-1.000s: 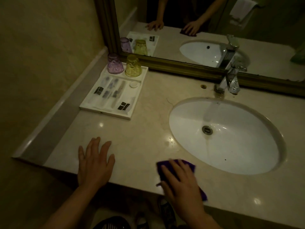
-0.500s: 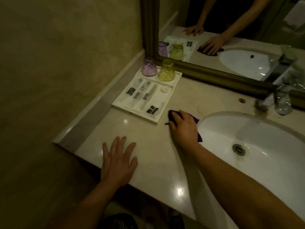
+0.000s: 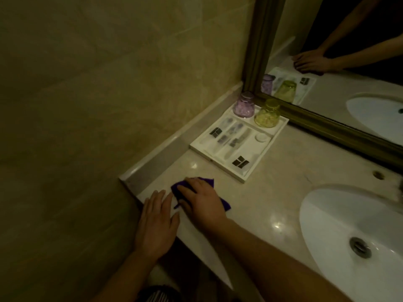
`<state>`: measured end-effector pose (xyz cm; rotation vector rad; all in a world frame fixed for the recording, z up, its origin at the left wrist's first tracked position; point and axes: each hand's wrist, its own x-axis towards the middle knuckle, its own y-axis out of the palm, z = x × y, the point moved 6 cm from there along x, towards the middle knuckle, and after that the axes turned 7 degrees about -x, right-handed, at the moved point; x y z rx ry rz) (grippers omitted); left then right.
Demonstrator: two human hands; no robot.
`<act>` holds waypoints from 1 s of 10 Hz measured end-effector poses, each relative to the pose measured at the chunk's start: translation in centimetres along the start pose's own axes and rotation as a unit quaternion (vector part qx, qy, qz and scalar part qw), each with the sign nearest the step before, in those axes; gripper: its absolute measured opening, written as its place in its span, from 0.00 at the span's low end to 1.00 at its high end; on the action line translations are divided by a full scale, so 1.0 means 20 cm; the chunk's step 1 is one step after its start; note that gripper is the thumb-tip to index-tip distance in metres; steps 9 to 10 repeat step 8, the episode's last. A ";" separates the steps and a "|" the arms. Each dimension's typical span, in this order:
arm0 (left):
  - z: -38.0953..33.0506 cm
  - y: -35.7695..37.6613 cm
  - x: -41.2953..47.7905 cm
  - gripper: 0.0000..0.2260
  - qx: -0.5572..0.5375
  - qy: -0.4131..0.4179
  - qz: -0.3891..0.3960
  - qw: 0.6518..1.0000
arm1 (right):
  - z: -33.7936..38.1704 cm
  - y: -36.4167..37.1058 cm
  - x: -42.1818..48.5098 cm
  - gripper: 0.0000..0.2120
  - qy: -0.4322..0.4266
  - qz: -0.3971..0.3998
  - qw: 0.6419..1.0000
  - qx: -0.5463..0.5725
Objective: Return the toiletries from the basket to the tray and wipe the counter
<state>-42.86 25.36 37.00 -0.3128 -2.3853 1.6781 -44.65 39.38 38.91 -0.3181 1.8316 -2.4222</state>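
On the tray (image 3: 246, 173), packets, two upturned cups, right hand (image 3: 200, 201) flat on cloth (image 3: 209, 182), left hand (image 3: 156, 219) flat.

This was a bathroom, likely a hotel's: a basin (image 3: 340, 232) set into a marble bench (image 3: 272, 192), a framed mirror (image 3: 327, 51), and a tray (image 3: 220, 162) of wrapped toiletries (image 3: 233, 139).

Left hand (image 3: 156, 223) and right hand (image 3: 201, 203) lie flat, side by side.

No legible text (packets too blurred)
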 end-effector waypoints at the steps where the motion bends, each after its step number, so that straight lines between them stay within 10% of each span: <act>1: 0.00 0.02 0.00 0.28 0.026 -0.011 0.013 1.000 | -0.04 0.00 0.16 0.21 -0.022 0.019 0.999 -0.013; 10: -0.10 -0.50 0.08 0.27 0.020 0.006 -0.109 0.994 | 0.00 -0.46 0.11 0.27 -0.012 -0.015 1.000 0.025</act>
